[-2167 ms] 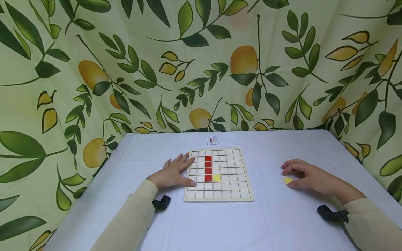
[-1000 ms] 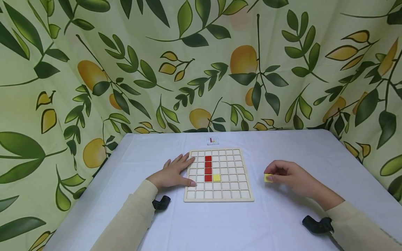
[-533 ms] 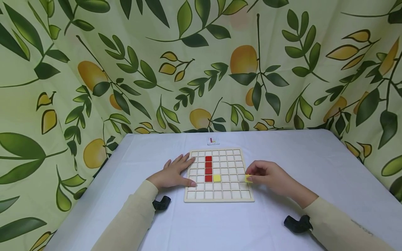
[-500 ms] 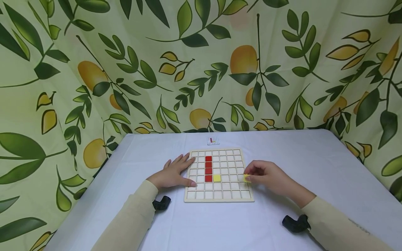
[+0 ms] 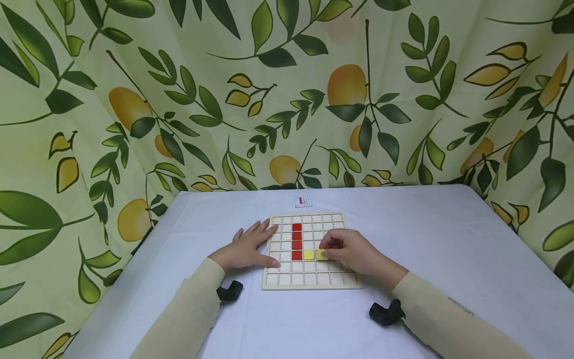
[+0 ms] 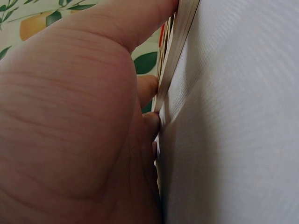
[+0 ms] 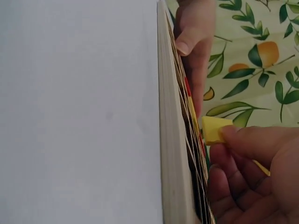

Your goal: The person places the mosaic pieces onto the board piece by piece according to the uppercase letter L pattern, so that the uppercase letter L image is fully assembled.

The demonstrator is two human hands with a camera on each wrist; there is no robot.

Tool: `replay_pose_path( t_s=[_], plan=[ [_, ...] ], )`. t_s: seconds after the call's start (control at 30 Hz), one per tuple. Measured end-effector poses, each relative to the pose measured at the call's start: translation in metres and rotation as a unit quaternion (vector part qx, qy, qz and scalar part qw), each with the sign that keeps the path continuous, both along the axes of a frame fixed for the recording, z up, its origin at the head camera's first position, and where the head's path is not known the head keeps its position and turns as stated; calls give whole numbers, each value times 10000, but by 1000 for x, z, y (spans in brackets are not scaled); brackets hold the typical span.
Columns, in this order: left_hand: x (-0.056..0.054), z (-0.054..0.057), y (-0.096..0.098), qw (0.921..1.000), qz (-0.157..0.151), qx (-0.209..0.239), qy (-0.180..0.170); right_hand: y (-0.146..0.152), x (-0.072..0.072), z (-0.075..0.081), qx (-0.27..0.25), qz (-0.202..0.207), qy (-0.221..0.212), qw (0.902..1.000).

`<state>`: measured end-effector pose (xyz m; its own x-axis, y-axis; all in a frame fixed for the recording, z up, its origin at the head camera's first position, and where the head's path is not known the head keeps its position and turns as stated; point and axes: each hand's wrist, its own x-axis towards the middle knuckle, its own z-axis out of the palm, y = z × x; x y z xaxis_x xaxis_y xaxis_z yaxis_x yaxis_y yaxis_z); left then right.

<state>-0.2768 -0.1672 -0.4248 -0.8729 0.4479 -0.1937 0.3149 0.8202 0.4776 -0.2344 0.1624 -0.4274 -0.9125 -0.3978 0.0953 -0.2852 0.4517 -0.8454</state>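
Observation:
My left hand (image 5: 248,248) lies with fingers spread over the left edge of a wooden grid board (image 5: 298,286), the thumb and fingertips on its frame and outer squares. A column of several red square tiles (image 5: 297,242) sits in the grid. One yellow square tile (image 5: 309,255) lies right of the lowest red one. My right hand (image 5: 354,251) pinches another yellow tile (image 7: 214,130) between thumb and fingers, over the square just right of the placed yellow tile. In the right wrist view the held tile is tilted, close above the board's surface.
A small printed card (image 5: 303,201) with a red and yellow grid pattern lies behind the board. A white cloth (image 5: 215,209) covers the table. A leaf-and-fruit patterned curtain (image 5: 287,99) hangs behind it. Black wrist cameras (image 5: 386,313) sit on both sleeves.
My right hand has picked up the yellow tile from the table on the right and carried it left over the board, beside the other yellow tile. The left hand has stayed in place.

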Motion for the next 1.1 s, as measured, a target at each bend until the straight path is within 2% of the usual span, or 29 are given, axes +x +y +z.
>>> replay_pose_path(
  t_s=[0.4,0.83,1.1],
  plan=[
    [1,5,3,10000,-80,-3,-11,-3,-3,-2,272,-254,2,9993],
    [-1,5,2,10000,-77,6,10,-2,-4,0,634,-38,128,9979],
    [1,2,0,10000,-33,30,-4,1,-1,4,560,-48,7,9984]
  ],
)
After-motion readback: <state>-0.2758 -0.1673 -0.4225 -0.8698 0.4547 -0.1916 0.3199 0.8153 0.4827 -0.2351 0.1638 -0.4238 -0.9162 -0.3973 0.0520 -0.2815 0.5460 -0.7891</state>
